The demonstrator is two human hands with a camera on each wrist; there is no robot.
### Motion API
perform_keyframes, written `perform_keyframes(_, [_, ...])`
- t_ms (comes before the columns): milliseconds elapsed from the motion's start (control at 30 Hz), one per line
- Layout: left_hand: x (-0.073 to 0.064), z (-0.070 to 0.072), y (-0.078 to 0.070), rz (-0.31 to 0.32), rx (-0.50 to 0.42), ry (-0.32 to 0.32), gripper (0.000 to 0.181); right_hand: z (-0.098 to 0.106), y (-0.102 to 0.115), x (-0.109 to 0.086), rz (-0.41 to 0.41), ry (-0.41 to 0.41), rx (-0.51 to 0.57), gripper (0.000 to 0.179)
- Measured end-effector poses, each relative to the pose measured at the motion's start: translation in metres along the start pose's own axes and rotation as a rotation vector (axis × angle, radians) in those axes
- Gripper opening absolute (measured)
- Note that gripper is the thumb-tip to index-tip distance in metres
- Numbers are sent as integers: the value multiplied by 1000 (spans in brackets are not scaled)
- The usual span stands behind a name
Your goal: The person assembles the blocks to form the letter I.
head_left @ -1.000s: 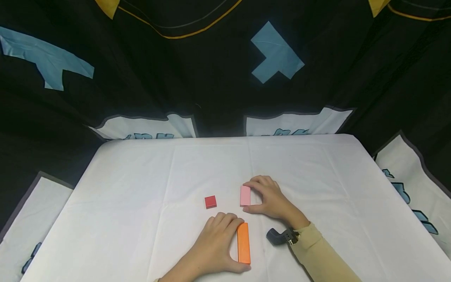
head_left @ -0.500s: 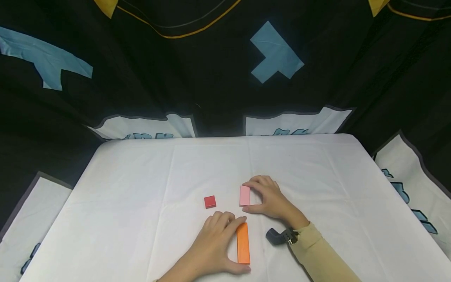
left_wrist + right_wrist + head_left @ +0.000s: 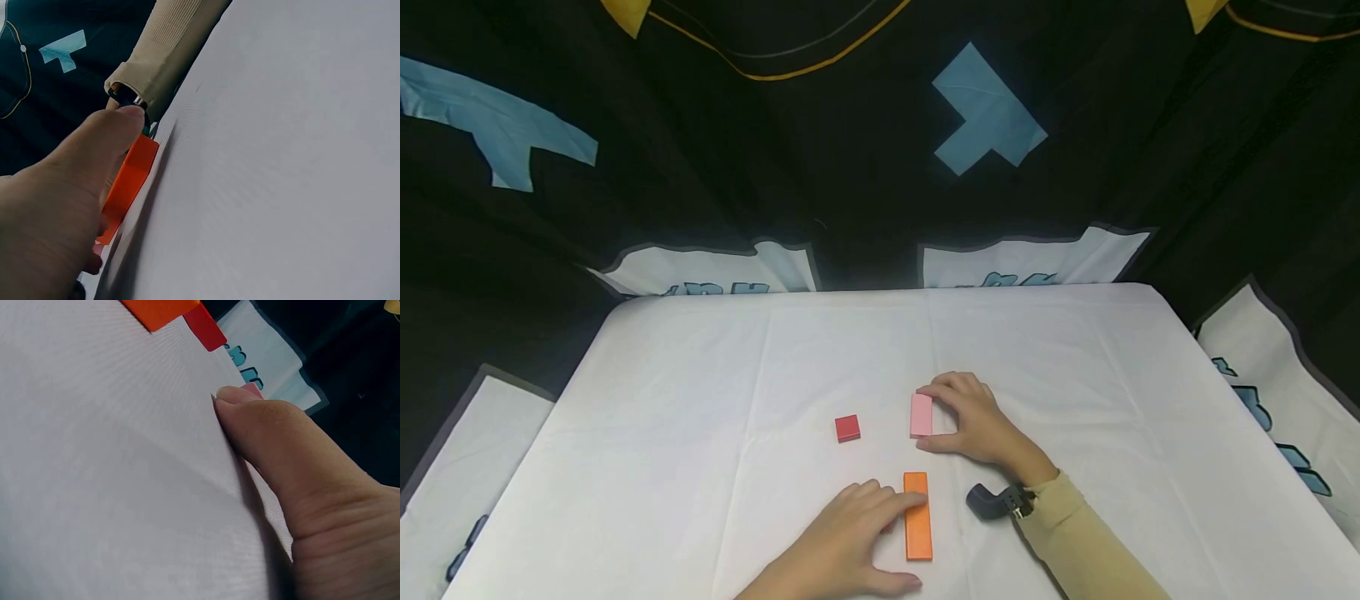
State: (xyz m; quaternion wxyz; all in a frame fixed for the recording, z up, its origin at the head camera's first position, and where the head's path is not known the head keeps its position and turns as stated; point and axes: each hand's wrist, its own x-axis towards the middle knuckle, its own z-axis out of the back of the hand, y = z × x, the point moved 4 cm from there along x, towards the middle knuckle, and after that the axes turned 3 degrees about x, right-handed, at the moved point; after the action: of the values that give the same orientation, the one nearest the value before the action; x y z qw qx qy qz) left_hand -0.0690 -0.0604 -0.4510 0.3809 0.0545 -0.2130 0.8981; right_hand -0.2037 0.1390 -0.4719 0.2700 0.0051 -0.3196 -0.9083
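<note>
Pink block [image 3: 921,416] pinched by right hand [image 3: 972,421] | orange block [image 3: 918,532] at six o'clock from it, overlapped, ungripped, by wide-spread left hand [image 3: 847,537] | red block [image 3: 847,428] at nine o'clock.

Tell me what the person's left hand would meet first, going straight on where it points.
Probably the long orange rectangular block: in the head view, the index finger of the left hand overlaps it, though whether it touches or hovers is unclear.
</note>
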Motion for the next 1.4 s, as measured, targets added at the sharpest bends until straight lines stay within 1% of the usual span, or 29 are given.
perform_keyframes(100, [-3, -2, 1, 4, -58, 21, 70, 0, 0, 0, -1, 3, -4, 70])
perform_keyframes(167, [-5, -3, 1, 2, -74, 30, 68, 0, 1, 0, 6, -1, -6, 70])
perform_keyframes(267, [-6, -3, 1, -5, -81, 26, 66, 2, 3, -1, 16, -9, -5, 70])
perform_keyframes(400, [-6, -3, 1, -24, -59, 13, 65, 3, 4, -1, 17, -14, -3, 70])
perform_keyframes(667, [-5, -4, 1, -71, 22, -4, 64, 3, 4, -1, 23, -16, -6, 70])
perform_keyframes(833, [-5, -6, 0, -94, 55, -20, 63, 2, 4, -1, 24, -14, -11, 70])
perform_keyframes(1033, [-4, -7, 0, -92, 54, -39, 56, 1, 3, 0, 25, -16, -14, 70])
perform_keyframes(1167, [-4, -6, -1, -87, 48, -46, 55, 1, 4, 0, 24, -16, -18, 71])
perform_keyframes(1400, [-4, -6, -1, -71, 30, -40, 55, 3, 6, -1, 7, -10, -2, 70])
